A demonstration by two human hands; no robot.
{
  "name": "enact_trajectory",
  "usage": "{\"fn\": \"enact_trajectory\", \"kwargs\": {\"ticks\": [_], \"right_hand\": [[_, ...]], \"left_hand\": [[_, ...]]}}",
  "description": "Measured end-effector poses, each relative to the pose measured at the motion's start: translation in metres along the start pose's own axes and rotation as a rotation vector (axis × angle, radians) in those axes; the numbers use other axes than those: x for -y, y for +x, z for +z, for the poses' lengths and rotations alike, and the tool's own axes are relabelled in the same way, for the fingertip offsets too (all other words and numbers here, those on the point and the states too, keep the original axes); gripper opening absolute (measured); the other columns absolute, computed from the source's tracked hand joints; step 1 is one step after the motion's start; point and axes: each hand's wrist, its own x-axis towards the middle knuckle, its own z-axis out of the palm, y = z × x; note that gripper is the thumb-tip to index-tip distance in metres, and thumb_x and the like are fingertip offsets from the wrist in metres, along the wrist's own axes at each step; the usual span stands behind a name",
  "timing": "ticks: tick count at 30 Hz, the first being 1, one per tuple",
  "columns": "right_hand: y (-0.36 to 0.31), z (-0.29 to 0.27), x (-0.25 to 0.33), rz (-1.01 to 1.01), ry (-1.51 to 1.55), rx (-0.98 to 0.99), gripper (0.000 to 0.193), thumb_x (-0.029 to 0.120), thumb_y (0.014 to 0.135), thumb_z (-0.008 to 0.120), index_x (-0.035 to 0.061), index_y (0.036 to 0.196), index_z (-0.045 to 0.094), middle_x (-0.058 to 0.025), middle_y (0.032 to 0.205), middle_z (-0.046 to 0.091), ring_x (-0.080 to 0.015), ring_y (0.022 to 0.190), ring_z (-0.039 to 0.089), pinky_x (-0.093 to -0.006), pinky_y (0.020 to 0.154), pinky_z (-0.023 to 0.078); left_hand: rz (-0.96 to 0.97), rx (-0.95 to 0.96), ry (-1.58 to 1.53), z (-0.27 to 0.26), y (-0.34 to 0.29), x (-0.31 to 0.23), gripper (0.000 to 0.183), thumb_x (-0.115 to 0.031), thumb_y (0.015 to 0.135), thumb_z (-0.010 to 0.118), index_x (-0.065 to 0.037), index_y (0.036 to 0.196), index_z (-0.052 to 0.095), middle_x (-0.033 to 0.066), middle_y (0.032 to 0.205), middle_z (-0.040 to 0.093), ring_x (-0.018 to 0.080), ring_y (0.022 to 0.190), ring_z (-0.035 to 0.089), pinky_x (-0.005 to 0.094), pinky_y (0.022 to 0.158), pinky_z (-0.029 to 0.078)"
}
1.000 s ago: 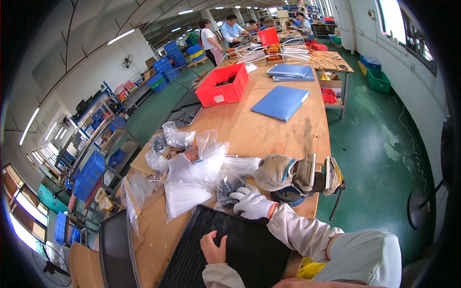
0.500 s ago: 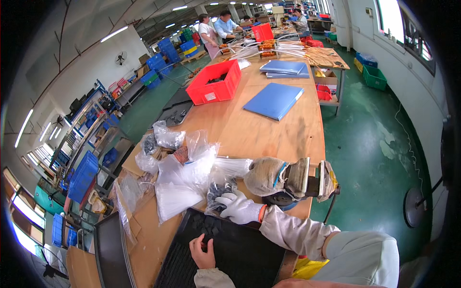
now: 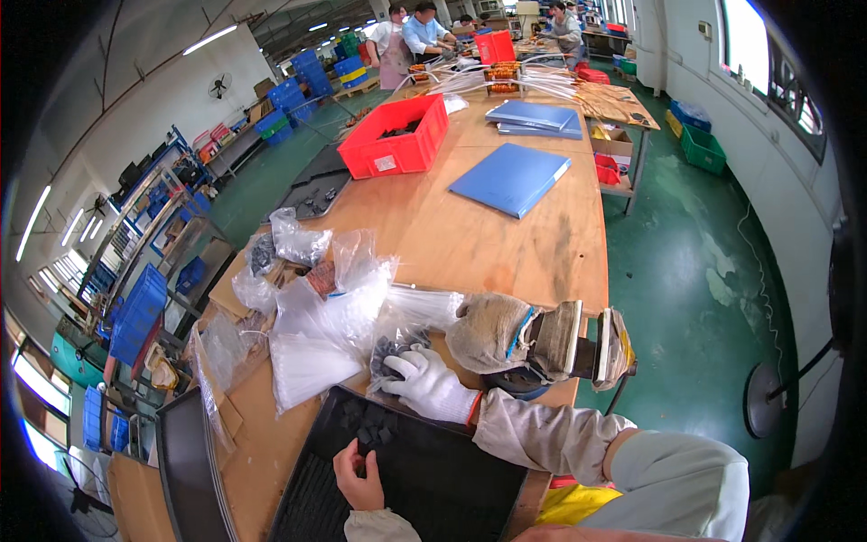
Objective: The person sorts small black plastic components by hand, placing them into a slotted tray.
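A black tray [image 3: 452, 479] lies before me on the wooden table, with ridged rows along its left side. Small dark blocks [image 3: 368, 421] are heaped in its upper part. Bare and curled, my left hand [image 3: 359, 479] is at the near side of this heap; its thumb and fingers are closed, and what they hold is hidden. My right hand [image 3: 426, 387], in a white knitted glove, reaches over the tray's far edge to a clear plastic bag of dark pieces [image 3: 384, 350]. Its fingers are bent but apart, with their tips at the bag.
White cable ties [image 3: 312, 361] in bags lie beyond the tray. Right of them stands a cloth-wrapped device [image 3: 497, 334]. Farther off are a red crate [image 3: 395, 140] and blue folders [image 3: 513, 179]. A second black tray [image 3: 194, 470] is at left. People work at the far end.
The view has shifted, moving the table's contents slightly left and the tray upward. My right hand remains at the bag, and my left hand stays curled beside the heap.
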Motion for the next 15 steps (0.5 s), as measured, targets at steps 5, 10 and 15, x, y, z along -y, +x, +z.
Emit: {"fn": "enact_trajectory", "kwargs": {"ticks": [5, 10, 15], "right_hand": [[-0.006, 0.018, -0.005, -0.067, -0.040, 0.017, 0.033, 0.024, 0.070, 0.066, 0.0240, 0.103, 0.067, -0.0057, 0.119, 0.056, -0.0263, 0.115, 0.051, -0.0495, 0.100, 0.040], [-0.006, 0.017, -0.008, -0.164, 0.028, -0.064, 0.028, 0.024, 0.070, 0.065, 0.0231, 0.098, 0.068, -0.0072, 0.121, 0.055, -0.0273, 0.120, 0.048, -0.0512, 0.102, 0.037], [-0.006, 0.015, -0.013, -0.170, 0.070, 0.046, 0.029, 0.025, 0.069, 0.067, 0.0253, 0.098, 0.067, -0.0045, 0.124, 0.054, -0.0266, 0.121, 0.047, -0.0510, 0.101, 0.038]], "left_hand": [[-0.039, 0.019, -0.052, 0.003, -0.001, -0.001, 0.031, -0.005, 0.082, 0.070, 0.000, 0.110, 0.061, 0.0098, 0.101, 0.058, 0.0193, 0.082, 0.059, 0.0291, 0.072, 0.049], [-0.056, 0.039, -0.085, 0.003, -0.002, -0.001, 0.030, -0.007, 0.083, 0.070, 0.001, 0.110, 0.061, 0.0095, 0.101, 0.059, 0.0186, 0.082, 0.060, 0.0289, 0.072, 0.049], [-0.061, 0.038, -0.053, 0.002, -0.002, -0.005, 0.029, -0.009, 0.083, 0.071, 0.001, 0.110, 0.062, 0.0092, 0.100, 0.059, 0.0177, 0.082, 0.061, 0.0287, 0.072, 0.050]]}}
